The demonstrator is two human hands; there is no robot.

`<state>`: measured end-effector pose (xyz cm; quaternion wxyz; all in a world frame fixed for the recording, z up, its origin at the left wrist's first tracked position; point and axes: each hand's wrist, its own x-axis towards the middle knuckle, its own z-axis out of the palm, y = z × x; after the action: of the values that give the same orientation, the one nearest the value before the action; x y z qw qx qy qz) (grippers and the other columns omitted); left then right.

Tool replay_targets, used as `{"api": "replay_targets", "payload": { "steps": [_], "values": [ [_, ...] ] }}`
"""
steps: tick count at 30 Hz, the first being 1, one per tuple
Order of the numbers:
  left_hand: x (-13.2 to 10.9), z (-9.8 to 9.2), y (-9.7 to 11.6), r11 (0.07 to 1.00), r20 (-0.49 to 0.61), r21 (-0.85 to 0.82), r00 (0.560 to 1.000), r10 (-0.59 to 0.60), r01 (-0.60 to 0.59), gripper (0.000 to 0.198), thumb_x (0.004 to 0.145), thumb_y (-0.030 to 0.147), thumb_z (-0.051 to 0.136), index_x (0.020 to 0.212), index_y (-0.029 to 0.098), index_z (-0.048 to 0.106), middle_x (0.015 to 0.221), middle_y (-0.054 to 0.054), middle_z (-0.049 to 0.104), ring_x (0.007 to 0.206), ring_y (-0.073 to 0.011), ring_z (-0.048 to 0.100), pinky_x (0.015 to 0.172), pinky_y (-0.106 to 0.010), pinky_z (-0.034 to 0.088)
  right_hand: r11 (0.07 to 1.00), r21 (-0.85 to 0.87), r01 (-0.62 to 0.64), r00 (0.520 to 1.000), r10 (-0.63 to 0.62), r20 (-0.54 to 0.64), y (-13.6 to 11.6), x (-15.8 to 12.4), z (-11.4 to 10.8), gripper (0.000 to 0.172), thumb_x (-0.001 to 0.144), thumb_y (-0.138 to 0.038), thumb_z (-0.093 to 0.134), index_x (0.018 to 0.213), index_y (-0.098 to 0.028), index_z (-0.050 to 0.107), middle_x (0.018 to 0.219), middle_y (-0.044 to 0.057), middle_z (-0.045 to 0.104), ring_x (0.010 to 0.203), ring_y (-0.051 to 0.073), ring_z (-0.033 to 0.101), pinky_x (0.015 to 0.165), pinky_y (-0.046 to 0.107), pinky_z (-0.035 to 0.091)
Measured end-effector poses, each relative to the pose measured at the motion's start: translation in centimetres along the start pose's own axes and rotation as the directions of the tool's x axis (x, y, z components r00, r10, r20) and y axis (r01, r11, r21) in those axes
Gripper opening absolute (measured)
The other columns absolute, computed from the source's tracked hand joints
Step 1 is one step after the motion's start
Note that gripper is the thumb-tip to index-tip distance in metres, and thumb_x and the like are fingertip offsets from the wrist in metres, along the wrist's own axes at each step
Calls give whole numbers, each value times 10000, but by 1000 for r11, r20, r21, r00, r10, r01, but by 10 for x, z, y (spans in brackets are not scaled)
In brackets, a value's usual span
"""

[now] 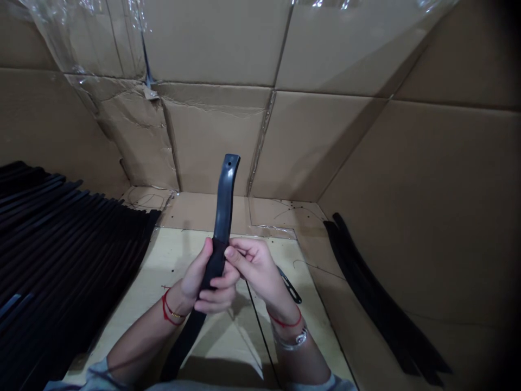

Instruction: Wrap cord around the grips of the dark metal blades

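Cardboard walls (pixel 211 136) are raised at the back and on both sides, box-like, with clear plastic film (pixel 73 43) draped over their upper edge; strips, hands and a pale tabletop (pixel 163 255) are enclosed between them. At the far left, a dense row of dark strips (pixel 73 239) is laid side by side. Toward the middle, a curved black strip (pixel 224 201) is held upright above the tabletop, its shiny, holed end left bare and its lower part clad in a matte dark covering (pixel 215 266). The covered part is clasped by the left hand (pixel 207 285), whose grip is closed around it. By the right hand (pixel 254 266), the covering's upper right edge is pinched, thumb in front. Just beside that wrist, a slotted black handle (pixel 290 285) is partly hidden. Farther right, overlapping dark strips (pixel 378 293) are set apart beside the right-hand cardboard.
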<state>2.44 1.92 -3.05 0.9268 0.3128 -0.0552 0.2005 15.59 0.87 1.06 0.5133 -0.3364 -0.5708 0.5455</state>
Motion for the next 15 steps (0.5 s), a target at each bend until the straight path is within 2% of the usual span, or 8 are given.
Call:
{"api": "replay_targets", "payload": {
  "steps": [1,3,5,7,10,12,15],
  "values": [
    [0,0,0,998,-47,58,999,-7,10,711,751,847,283,514,187,404,320,65,302,197,-60,270,217,-167,177,999,-31,14,1000,-13,8,-1,0,-1,301,812,-408,691,669,-144,663,556,-17,597,491,91,548,448,181,428],
    [-1,2,0,986,-207,166,978,34,1,780,755,853,207,528,158,475,354,27,376,250,-84,374,262,-183,252,996,-80,35,999,-38,-38,-3,-1,-2,344,844,-404,655,616,-147,639,526,-18,586,468,89,529,436,184,405],
    [-2,5,1,967,-363,253,925,116,-23,784,799,814,225,580,130,538,380,25,406,291,-84,417,319,-184,306,996,-89,28,996,-35,-83,-5,-3,-1,329,863,-399,631,646,-152,643,501,-21,591,443,92,530,422,185,396],
    [-3,8,3,944,-442,327,879,181,-30,744,843,761,256,644,121,579,388,30,419,311,-89,433,358,-193,338,997,-80,13,996,-20,-85,-7,-4,0,335,873,-404,613,653,-152,633,477,-20,586,418,98,542,393,181,387],
    [-5,13,3,868,-467,495,828,309,-45,670,856,725,304,741,133,596,425,9,502,375,-130,507,425,-231,408,1000,-15,-7,997,6,-78,-5,-5,5,372,888,-429,581,627,-164,571,454,-24,568,367,114,570,330,177,372],
    [-5,16,0,767,-466,640,771,434,-44,604,879,685,337,832,141,595,510,-17,590,480,-160,581,519,-261,466,1000,22,-9,995,12,-101,-3,-5,7,383,896,-443,564,621,-179,522,411,-42,532,306,116,542,285,174,337],
    [-3,24,-4,602,-434,799,706,560,14,529,938,592,313,931,143,591,620,-41,645,589,-174,612,613,-281,477,1000,-9,24,984,-26,-177,-1,-5,8,386,884,-455,581,619,-184,512,377,-65,468,260,89,453,261,171,266]
  ]
}}
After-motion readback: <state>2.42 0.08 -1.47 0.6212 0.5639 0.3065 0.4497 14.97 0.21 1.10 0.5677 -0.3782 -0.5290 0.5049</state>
